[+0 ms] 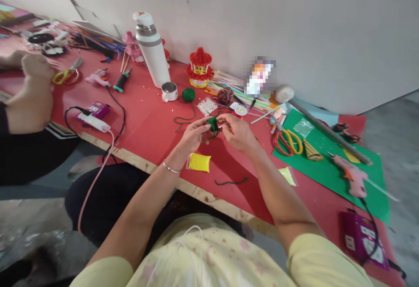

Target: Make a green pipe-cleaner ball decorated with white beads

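Observation:
My left hand [194, 133] pinches a small dark green yarn piece [213, 124] above the red table [147, 117]. My right hand [236, 131] is closed at the piece's right side, thumb and fingers pressed together; what lies between them is too small to make out. A dark yarn strand [183, 119] loops over the table just left of the piece. Behind it sit a green yarn ball [188, 95] and a packet of white beads [207, 106]. Closer to me lie a yellow packet [199, 163] and a loose piece of dark green yarn [231, 182].
A white flask [153, 53] and steel cup [169, 91] stand at the back, near a red-roofed craft model [200, 66]. Right, scissors [288, 142] and a pink glue gun [352, 175] lie on green sheet [369, 160]. Another person's hand [34, 90] is left.

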Tool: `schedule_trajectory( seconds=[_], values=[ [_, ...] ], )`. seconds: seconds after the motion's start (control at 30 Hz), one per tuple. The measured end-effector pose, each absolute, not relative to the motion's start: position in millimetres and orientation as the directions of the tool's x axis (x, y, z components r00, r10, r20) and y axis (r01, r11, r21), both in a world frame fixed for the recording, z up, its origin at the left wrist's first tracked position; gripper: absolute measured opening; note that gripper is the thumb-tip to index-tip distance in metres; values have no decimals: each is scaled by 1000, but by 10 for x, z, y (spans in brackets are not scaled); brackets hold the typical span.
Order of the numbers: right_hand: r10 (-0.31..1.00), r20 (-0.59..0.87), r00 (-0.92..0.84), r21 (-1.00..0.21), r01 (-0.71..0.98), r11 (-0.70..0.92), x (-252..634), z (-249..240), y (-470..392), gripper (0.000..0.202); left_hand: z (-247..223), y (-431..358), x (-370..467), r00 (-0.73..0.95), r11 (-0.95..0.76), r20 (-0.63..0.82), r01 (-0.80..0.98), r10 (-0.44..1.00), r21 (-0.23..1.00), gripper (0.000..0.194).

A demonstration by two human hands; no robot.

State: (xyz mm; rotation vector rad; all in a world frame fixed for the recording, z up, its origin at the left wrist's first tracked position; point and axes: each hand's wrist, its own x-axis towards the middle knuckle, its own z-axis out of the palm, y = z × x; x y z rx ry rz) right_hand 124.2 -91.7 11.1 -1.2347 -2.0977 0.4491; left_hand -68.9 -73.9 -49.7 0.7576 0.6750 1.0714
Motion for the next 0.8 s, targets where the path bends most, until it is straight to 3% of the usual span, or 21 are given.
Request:
schedule_trajectory(
  seconds=[0.27, 0.43, 0.63, 0.8],
  values=[
    [853, 377, -360, -381, 779, 497, 1109, 22, -1000, 26, -591, -760, -561, 200, 147, -66, -423, 978, 894, 60],
    [772, 539, -338, -205, 836, 509, 1027, 39, -1116, 26, -599, -751, -521, 158, 163, -99, -467, 983, 869, 62],
    [656, 503, -563, -265, 622, 737, 896, -20, -1283, 24, -482, -780, -558, 158, 147, -66, -586, 985, 797, 50],
    [585, 511, -630, -258, 536, 804, 839, -126, -1289, 27, -434, -795, -610, 218, 200, -81, -604, 973, 771, 41]
  ],
)
